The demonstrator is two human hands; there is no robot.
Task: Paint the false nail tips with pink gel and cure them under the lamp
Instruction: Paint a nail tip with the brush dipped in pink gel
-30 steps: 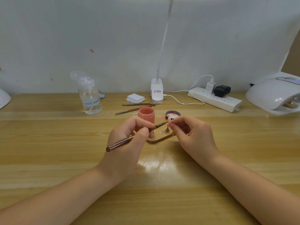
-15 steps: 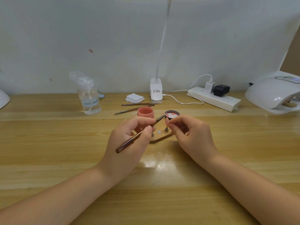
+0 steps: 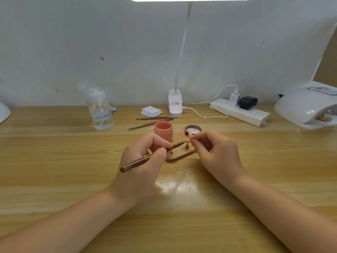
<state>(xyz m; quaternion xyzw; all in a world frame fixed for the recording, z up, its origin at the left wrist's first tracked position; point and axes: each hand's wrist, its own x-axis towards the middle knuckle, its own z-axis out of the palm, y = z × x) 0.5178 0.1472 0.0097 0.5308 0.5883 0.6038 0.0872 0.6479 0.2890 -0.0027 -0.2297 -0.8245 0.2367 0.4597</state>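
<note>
The left hand (image 3: 144, 161) pinches a brown gel brush (image 3: 145, 158) between thumb and curled fingers, the handle end pointing down and left, the bristle tip reaching up and right to a pink false nail tip (image 3: 188, 137). The right hand (image 3: 215, 152) pinches that nail tip's small stand between thumb and forefinger, the other fingers curled beneath; the brush tip looks to be touching the nail, though the contact is too small to tell for sure. Just below the two hands lies a wooden holder base (image 3: 180, 157) with small metal pegs on it, partly hidden by the left fingers. Behind the left hand stands an open pink gel jar (image 3: 163, 132), and beside it to the right lies its dark lid (image 3: 193, 130), smeared pink inside. Further back on the wooden table (image 3: 54, 170) lie two spare brushes (image 3: 153, 121), a stack of white wipes (image 3: 151, 111), a clear pump bottle (image 3: 99, 110) to the left, and the clip-on desk lamp (image 3: 175, 103) in the middle. To the right sit a white power strip (image 3: 240, 112) with plugs and, at the far right edge, the white curing lamp (image 3: 308, 108).
</note>
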